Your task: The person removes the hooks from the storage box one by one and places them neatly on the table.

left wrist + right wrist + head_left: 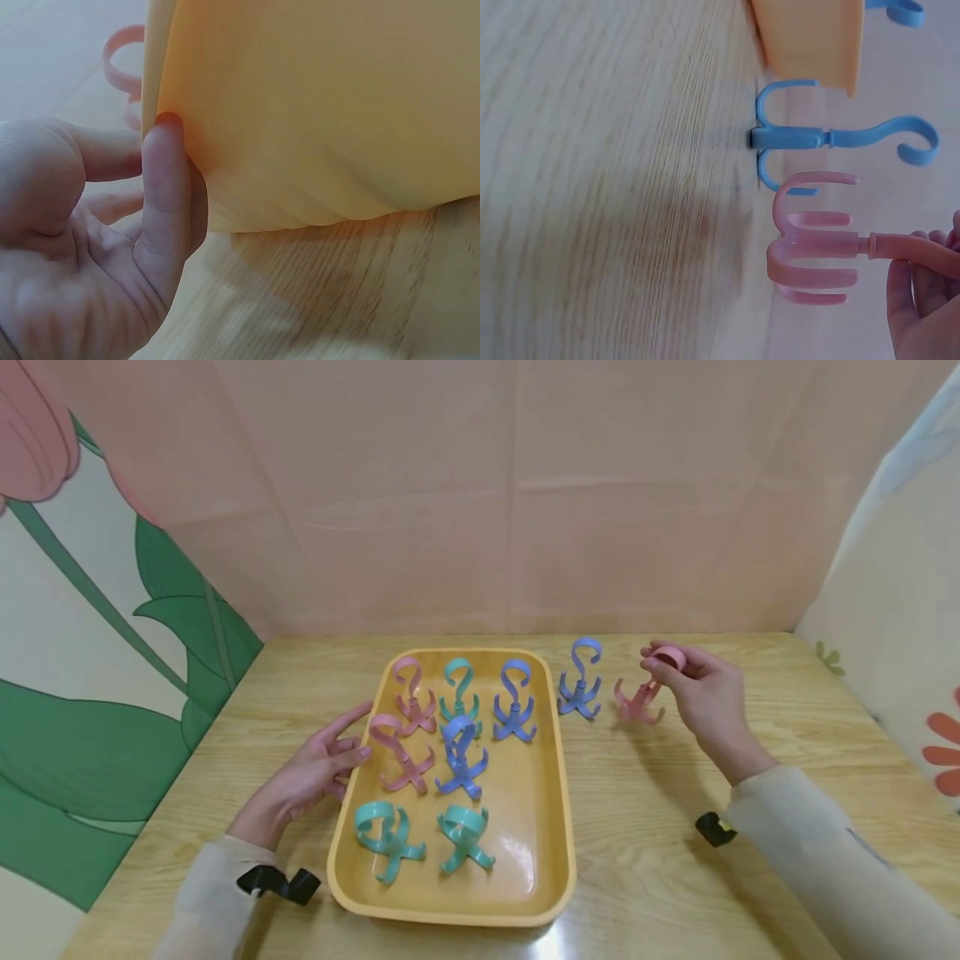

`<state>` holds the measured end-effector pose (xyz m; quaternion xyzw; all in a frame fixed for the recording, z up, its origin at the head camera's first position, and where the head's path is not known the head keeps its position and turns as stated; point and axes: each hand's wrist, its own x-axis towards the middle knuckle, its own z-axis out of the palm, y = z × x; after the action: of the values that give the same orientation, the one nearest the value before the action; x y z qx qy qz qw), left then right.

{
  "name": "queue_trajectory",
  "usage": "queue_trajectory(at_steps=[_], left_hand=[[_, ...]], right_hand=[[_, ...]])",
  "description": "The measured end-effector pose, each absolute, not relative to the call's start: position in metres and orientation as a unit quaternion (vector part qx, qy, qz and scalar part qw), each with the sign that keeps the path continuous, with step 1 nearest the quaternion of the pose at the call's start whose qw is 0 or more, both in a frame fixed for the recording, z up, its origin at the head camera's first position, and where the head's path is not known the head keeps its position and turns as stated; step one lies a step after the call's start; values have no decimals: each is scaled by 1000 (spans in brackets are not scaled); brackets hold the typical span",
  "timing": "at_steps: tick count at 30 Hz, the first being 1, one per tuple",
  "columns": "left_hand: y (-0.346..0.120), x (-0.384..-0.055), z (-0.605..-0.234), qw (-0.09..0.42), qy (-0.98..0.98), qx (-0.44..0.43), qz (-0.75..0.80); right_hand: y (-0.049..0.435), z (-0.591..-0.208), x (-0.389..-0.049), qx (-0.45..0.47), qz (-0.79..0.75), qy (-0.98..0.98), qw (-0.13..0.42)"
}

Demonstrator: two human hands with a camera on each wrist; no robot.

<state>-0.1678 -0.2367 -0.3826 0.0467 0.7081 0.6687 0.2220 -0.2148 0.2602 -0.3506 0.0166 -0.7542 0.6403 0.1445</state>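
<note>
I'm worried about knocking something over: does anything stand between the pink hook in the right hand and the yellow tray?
Yes: a blue hook stands on the table between the pink hook and the tray, close to the tray's right side.

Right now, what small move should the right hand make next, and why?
Probably lower the pink hook gently onto the table, beside the blue hook that stands upright outside the yellow tray: the right hand holds the pink hook by its curved top, and it appears to hang just above the table.

The held hook (pixel 639 703) is pink (tray (pixel 528 793) yellow, table (pixel 622 835) grained).
</note>
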Motion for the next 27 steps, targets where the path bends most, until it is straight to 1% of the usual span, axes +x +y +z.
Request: queue_trajectory(at_steps=[4, 11, 27], left_hand=[[-236, -167, -382, 220, 705, 48, 673], [-236, -166, -382, 219, 703, 47, 675], [-237, -168, -382, 221, 701, 56, 676]], right_hand=[[261, -354, -224, 10, 640, -756, 137], [259, -361, -237, 5, 648, -749, 140], [259, -364, -246, -14, 624, -771, 126]])
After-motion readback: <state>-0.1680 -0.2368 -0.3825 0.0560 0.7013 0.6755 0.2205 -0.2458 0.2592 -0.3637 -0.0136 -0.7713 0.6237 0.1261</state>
